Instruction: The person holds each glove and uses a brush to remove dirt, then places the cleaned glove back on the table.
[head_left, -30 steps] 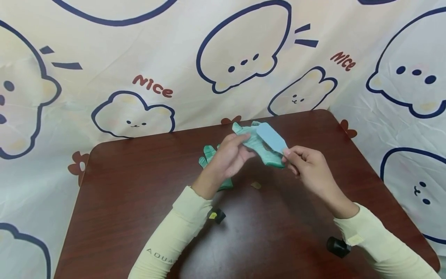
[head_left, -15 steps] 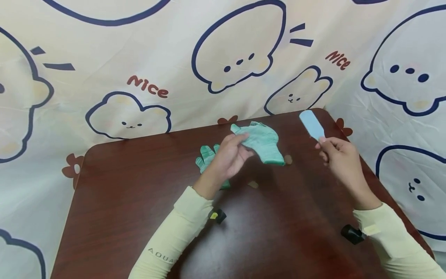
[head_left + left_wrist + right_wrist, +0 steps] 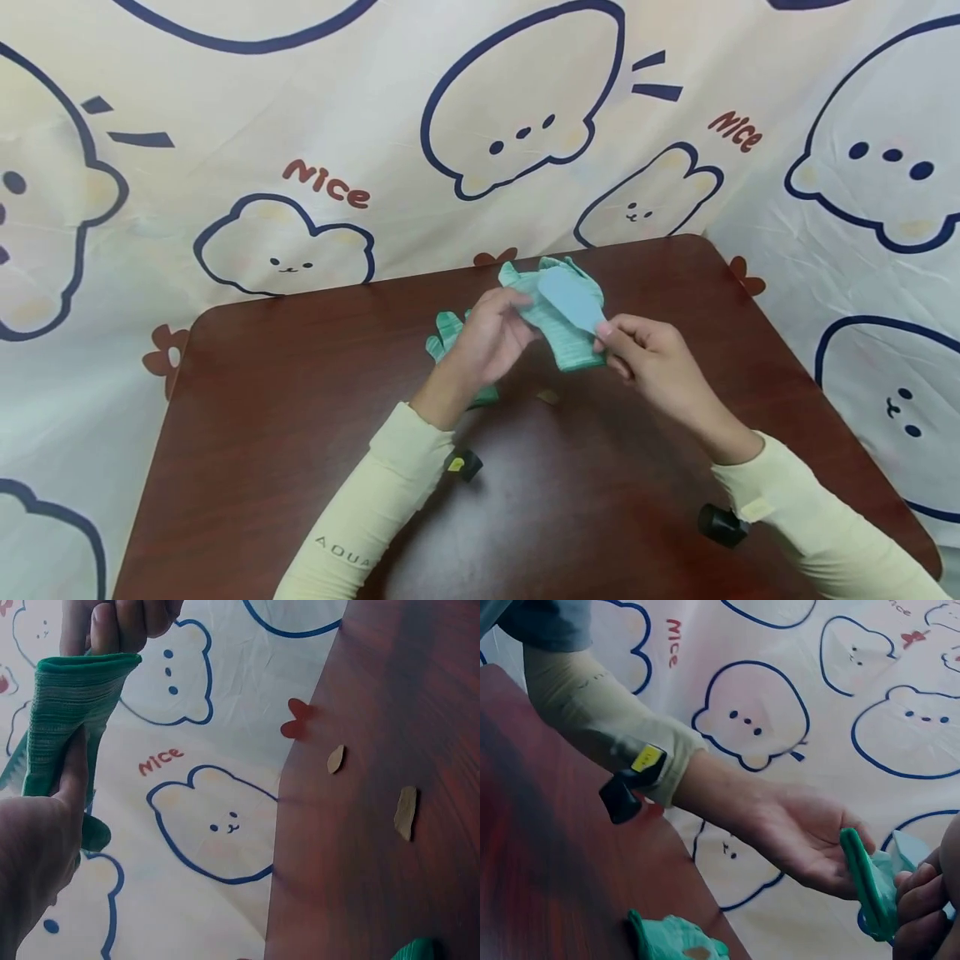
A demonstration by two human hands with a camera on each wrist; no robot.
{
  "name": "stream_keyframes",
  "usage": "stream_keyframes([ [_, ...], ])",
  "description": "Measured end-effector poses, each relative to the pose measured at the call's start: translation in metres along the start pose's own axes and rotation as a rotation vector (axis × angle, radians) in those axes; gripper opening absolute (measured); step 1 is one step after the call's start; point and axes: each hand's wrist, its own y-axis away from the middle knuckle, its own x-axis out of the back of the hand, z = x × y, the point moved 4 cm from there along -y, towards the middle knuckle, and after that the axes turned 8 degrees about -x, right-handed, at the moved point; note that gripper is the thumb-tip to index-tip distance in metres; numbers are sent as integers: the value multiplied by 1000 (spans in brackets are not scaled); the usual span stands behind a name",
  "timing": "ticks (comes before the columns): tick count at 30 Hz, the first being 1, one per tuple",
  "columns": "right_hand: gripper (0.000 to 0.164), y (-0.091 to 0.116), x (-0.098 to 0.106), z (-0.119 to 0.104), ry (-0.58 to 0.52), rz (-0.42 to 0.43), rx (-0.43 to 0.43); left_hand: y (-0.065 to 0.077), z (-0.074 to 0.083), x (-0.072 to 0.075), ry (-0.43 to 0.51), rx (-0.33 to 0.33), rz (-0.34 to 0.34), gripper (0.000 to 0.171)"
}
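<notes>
My left hand (image 3: pixel 491 337) pinches a pale green knitted glove (image 3: pixel 572 350) by its side, raised over the far part of the table. Its darker green cuff is turned toward the right. My right hand (image 3: pixel 656 354) grips the narrow end of a light-blue flat paddle-shaped tool (image 3: pixel 567 297), whose broad end lies across the glove in the head view. In the left wrist view the cuff (image 3: pixel 86 664) stands upright close under the right hand's fingers, and most of the tool is hidden. A second green glove (image 3: pixel 447 329) lies on the table, partly covered by my left arm.
The dark brown table (image 3: pixel 300 433) has rounded corners and meets a printed cloth backdrop (image 3: pixel 420 233). Two small flat tan pieces (image 3: pixel 406 813) lie on the tabletop. Black wrist cameras (image 3: pixel 722 525) hang from both sleeves.
The right hand swung the light-blue tool off to the right, then brought it back over the glove. The left hand stayed nearly in place, and the glove's cuff has tipped slightly lower.
</notes>
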Motion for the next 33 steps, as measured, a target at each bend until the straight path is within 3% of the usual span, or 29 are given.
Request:
stream_keyframes([
  [4, 36, -2, -8, -4, -2, 17, 31, 3, 7, 2, -18, -17, -17, 35],
  [9, 39, -4, -1, -9, 2, 86, 16, 7, 11, 7, -26, -24, 39, 35],
  [15, 42, -8, 9, -7, -101, 96, 7, 11, 11, 9, -17, -16, 6, 52],
  [20, 39, -15, 20, -2, -207, 187, 30, 11, 14, 11, -15, -50, 23, 39],
  [23, 36, -15, 26, -1, -248, 234, 50, 12, 19, 13, -2, -93, 30, 40],
  [29, 39, -6, 8, -9, -211, 129, 85, 12, 20, 9, -30, -97, 10, 32],
  [33, 38, 0, 1, -17, -169, 165, 119, 12, 18, 7, -103, -76, 60, 35],
])
